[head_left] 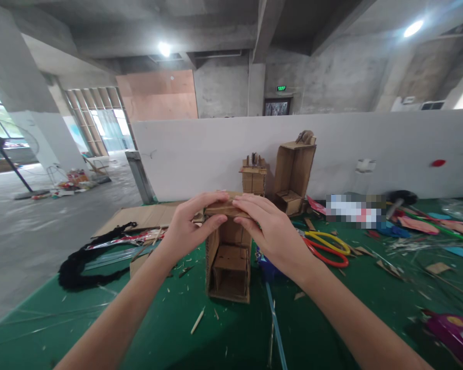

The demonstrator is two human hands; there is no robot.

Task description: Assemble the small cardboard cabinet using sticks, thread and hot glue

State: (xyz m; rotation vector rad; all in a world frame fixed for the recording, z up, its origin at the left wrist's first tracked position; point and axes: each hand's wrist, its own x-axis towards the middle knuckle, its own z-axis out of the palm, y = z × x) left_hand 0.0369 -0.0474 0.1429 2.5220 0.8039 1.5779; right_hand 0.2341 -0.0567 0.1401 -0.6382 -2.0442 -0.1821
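Upright brown open-front cardboard box [231, 234] stands on green tabletop [189, 316]; walls & inner compartment [231, 257] look done, brown cardboard top panel [224, 208] is on, can't tell if fixed. Person's L hand [193, 218] & R hand [268, 218] pinch panel's L/R sides, fingers over, thumbs below, nearly closed. Behind, short brown cardboard tower [253, 182] & tall one [299, 167], w/ pcs atop, look further along.

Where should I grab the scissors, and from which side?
Likely by the red handle and yellow handle, coming from the right: their wide loops face that way, while the other end runs left toward the right hand.
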